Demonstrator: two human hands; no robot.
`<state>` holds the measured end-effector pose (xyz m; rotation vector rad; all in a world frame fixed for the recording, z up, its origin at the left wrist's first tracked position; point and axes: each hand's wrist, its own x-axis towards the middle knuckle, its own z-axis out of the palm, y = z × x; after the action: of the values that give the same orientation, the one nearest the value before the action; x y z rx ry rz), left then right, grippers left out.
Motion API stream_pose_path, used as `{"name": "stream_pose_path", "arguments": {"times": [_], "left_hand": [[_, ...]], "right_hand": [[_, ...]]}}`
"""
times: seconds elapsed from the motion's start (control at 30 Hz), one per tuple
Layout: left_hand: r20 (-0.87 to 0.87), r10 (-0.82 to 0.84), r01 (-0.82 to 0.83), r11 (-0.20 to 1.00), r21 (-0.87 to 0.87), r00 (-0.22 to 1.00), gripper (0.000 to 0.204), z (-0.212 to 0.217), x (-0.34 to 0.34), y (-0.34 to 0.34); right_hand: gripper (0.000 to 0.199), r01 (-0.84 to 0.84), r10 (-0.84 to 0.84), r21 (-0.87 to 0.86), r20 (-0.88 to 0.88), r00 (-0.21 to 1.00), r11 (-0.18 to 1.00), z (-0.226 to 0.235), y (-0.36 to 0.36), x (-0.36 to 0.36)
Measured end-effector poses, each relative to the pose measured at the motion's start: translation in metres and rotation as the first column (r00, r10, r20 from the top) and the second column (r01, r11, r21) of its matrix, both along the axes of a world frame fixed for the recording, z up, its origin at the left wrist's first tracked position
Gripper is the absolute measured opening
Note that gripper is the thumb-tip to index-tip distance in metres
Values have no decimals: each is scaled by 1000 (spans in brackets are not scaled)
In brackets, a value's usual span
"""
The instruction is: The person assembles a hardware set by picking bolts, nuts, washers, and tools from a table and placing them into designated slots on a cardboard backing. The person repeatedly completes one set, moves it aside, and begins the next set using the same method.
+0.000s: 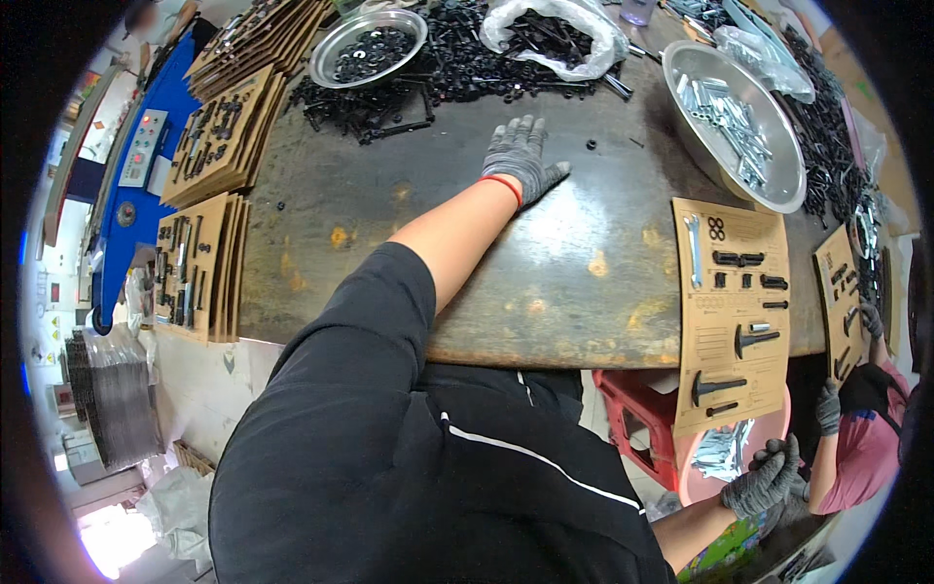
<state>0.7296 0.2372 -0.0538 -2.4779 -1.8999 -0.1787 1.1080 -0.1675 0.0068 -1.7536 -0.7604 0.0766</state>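
Note:
My left hand (522,161), in a grey knit glove with a red band at the wrist, lies flat on the dark metal tabletop (467,253) with its fingers spread. It holds nothing. At the lower right my right hand (764,480), also gloved, is beside a pink basin (693,484) of silvery wrenches (722,450). Its fingers are curled together, and what they hold, if anything, is hidden. A brown cardboard sheet (715,321) overhangs the table's front edge near it, bearing a wrench (695,251), black rings, bolts and T-shaped parts.
Stacked cardboard sheets with black parts (187,263) line the left side. Behind are a metal dish of washers (365,54), heaped black bolts (448,58) and a steel bowl of silvery tubes (793,165). A red stool (642,414) stands below. At right a co-worker's gloved hands hold another sheet (835,282).

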Motion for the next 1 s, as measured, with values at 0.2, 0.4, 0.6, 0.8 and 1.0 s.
{"name": "stream_pose_path", "arguments": {"times": [0.2,0.4,0.6,0.8,1.0], "left_hand": [[138,-197,194,980,36,971,82,1,14,-14],[68,-254,249,965,76,965,47,-5,-8,-1],[94,-261,262,965,-1,961,17,4,-1,13],[-4,-191,187,963,-196,982,22,15,11,29],[-40,-204,166,883,-439,978,30,32,19,38]], "right_hand": [[32,171,-200,-131,-263,944,977,-95,-30,40],[55,68,269,276,-959,91,959,-135,-16,21],[71,13,466,469,-880,92,883,-114,0,-10],[83,-65,474,471,-857,202,880,-87,8,-32],[78,-149,547,527,-815,192,837,-52,2,-60]]}}
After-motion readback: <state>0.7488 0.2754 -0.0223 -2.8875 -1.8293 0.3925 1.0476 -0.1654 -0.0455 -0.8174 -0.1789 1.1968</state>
